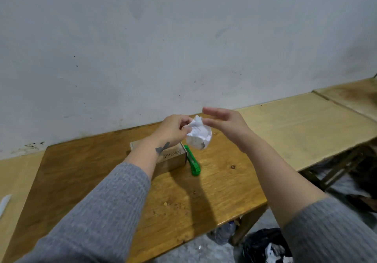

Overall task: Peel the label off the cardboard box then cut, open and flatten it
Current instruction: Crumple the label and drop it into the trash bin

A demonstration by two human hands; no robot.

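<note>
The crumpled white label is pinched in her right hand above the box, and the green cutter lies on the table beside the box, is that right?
Not quite. The head view shows the crumpled label pinched in the left hand; the right hand is open beside it. The green cutter does lie on the table beside the box.

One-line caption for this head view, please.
Left hand pinches the crumpled white label, right hand open beside it, above the cardboard box and green cutter.

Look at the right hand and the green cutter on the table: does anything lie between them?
Nothing visible does. The right hand is open, above the table. The green cutter lies uncovered beside the cardboard box. The crumpled label, pinched in the left hand, hangs close above the cutter's far end.
</note>
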